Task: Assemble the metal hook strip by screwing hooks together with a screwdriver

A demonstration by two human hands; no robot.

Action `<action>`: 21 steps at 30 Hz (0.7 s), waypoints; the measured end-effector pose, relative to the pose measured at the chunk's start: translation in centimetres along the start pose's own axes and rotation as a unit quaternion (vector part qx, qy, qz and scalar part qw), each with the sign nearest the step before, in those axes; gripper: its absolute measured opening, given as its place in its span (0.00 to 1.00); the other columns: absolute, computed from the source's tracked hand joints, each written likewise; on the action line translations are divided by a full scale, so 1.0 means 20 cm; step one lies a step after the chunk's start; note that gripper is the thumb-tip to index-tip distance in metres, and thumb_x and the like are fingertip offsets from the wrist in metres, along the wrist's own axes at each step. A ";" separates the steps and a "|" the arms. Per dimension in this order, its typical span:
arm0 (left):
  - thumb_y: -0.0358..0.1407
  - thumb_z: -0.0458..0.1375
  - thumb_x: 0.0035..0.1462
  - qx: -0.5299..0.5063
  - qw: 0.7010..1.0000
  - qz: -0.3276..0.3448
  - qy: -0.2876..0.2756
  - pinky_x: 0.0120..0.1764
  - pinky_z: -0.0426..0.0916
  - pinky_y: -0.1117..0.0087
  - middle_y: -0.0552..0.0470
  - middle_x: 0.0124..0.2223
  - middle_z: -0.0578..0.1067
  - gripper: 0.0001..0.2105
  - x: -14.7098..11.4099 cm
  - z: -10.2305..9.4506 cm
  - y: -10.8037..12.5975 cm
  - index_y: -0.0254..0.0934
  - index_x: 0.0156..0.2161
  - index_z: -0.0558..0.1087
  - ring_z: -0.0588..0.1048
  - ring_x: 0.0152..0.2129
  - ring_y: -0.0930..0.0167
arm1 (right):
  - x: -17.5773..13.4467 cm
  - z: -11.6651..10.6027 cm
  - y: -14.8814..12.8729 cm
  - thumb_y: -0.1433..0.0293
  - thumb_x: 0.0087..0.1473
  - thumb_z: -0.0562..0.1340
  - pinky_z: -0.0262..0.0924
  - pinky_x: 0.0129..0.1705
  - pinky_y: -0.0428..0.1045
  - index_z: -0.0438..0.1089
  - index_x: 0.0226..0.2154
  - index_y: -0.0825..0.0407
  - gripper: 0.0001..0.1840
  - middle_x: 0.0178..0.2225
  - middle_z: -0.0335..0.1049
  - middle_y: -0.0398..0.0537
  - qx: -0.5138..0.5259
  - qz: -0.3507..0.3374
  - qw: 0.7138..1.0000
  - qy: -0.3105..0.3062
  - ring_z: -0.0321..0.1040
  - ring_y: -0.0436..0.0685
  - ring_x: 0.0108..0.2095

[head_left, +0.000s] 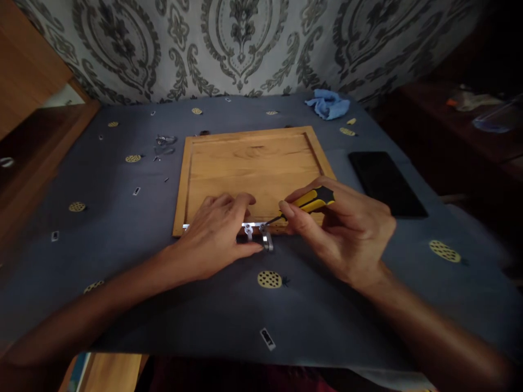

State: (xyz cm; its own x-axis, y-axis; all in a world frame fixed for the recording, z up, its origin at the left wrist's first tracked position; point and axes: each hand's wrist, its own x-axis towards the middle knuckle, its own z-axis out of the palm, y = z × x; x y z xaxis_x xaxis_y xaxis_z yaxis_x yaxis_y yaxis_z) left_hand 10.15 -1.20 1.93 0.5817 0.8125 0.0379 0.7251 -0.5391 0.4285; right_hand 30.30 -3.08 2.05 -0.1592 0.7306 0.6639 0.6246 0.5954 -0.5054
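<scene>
A wooden panel (253, 169) with a raised frame lies flat on the cloth-covered table. Along its near edge runs a shiny metal strip (253, 224) with a small metal fitting (267, 239) hanging from it. My left hand (216, 234) is closed over that near edge, fingers on top of the wood and thumb in front, close to the fitting. Pinched in my right hand (343, 234) is a screwdriver (308, 202) with a yellow and black handle. Its tip meets the strip just above the fitting; the screw head is too small to make out.
Beyond the panel's right side lies a black flat tablet-like object (388, 185). A crumpled blue cloth (329, 104) is at the back right. Small metal pieces (164, 140) lie left of the panel. Wooden furniture (41, 130) borders the left, and a patterned curtain (245, 49) the back.
</scene>
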 end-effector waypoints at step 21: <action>0.40 0.66 0.58 -0.026 0.999 0.026 0.003 0.48 0.71 0.54 0.46 0.47 0.77 0.18 -0.10 0.00 -0.07 0.40 0.51 0.69 0.74 0.45 0.57 | -0.01 -0.03 -0.01 0.70 0.60 0.67 0.62 0.24 0.52 0.71 0.32 0.44 0.06 0.25 0.73 0.41 0.008 0.014 1.000 0.003 0.70 0.54 0.24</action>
State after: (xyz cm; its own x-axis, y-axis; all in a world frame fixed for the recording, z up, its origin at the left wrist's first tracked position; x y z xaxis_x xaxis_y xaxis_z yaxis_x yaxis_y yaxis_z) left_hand 8.06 -2.03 1.33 0.6162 0.7848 0.0665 0.6737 -0.5689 0.4716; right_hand 30.57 -3.48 2.34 -0.1374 0.7460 0.6517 0.6163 0.5794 -0.5333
